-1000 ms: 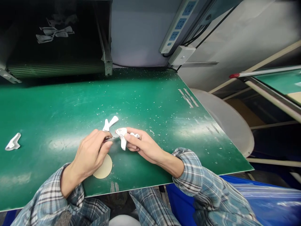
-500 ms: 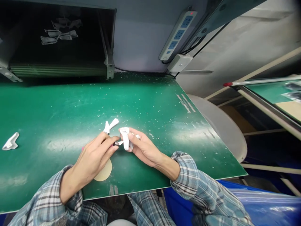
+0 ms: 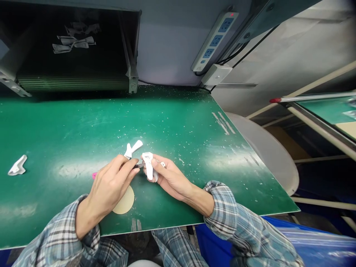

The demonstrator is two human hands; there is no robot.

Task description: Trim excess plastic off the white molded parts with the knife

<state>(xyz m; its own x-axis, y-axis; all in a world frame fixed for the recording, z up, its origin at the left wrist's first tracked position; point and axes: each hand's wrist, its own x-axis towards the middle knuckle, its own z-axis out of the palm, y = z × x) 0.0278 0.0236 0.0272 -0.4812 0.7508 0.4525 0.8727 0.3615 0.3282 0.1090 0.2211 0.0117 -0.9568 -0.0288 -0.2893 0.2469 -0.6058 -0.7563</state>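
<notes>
My right hand pinches a small white plastic part upright over the green table. My left hand is closed round a thin tool with a pink end; its metal tip touches the part's left side. Another white plastic part lies on the table just behind my hands. A round tan disc shows on the table under my left hand.
A white part lies at the far left of the table. Several grey parts rest in a dark recess at the back. A power strip hangs on the rear wall. A round white stool stands right of the table, blue plastic below.
My right hand has turned the white part upright. My left hand has kept the tool's tip against it. The view has shifted slightly.
</notes>
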